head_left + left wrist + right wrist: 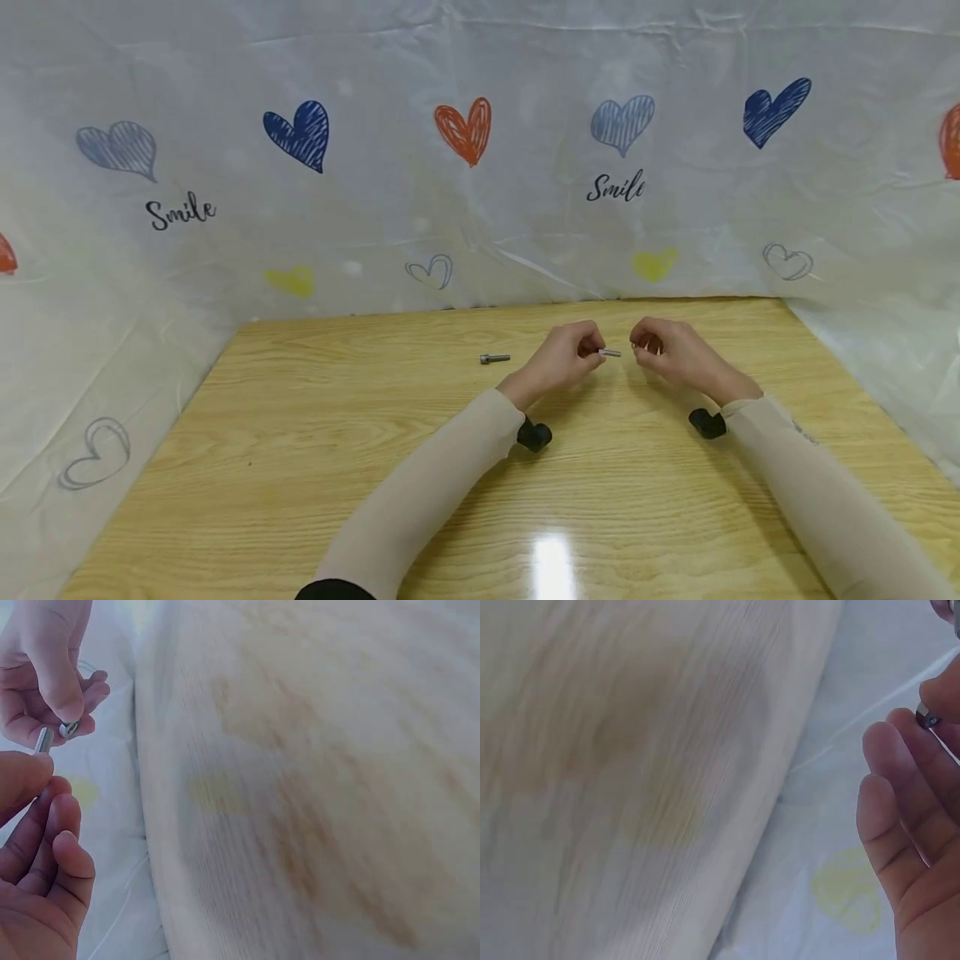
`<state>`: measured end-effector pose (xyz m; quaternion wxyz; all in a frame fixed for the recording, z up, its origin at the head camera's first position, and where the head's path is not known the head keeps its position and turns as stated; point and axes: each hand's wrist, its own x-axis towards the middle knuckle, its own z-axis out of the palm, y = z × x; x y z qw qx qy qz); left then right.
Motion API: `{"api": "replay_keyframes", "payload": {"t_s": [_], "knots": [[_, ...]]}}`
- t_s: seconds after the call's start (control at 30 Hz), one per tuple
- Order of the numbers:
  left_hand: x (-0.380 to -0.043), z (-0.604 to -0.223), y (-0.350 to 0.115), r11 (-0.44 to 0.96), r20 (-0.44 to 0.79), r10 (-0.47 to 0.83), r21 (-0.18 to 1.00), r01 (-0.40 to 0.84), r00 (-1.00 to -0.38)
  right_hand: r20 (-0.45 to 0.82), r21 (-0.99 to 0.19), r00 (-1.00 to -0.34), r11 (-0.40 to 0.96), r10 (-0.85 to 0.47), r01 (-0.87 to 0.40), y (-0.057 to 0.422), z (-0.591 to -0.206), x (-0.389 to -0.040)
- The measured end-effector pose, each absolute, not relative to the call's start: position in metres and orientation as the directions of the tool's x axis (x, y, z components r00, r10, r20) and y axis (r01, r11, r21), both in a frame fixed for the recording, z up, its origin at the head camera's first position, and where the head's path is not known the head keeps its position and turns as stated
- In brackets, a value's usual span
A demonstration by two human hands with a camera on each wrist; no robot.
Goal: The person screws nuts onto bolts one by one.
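Note:
My left hand (564, 357) pinches a metal bolt (611, 353), its threaded end pointing right. In the left wrist view the bolt's thread (44, 739) sticks out past the thumb, while the head is hidden by the fingers. Facing it, my right hand (678, 357) pinches a small metal nut (68, 729) between thumb and index finger. The nut (927, 716) also shows at the fingertips in the right wrist view. A short gap separates bolt and nut. Left of the hands, another bolt (495, 359) with a cylindrical head lies on the table.
A wood-grain table (337, 467) spreads under both arms. Behind it hangs a pale sheet (525, 225) printed with hearts and the word Smile, and it also borders both sides. Black wrist cameras are worn below the left hand (535, 435) and right hand (707, 423).

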<state>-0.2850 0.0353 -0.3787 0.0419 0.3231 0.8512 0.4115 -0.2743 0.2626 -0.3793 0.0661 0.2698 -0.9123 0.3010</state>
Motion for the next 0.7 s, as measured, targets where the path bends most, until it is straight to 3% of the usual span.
{"api": "replay_keyframes", "payload": {"t_s": [0.7], "knots": [[-0.254, -0.374, -0.011, 0.413, 0.322, 0.519, 0.716, 0.563, -0.791, 0.503, -0.481, -0.682, 0.484, -0.531, -0.731, 0.214, -0.377, -0.249]]}}
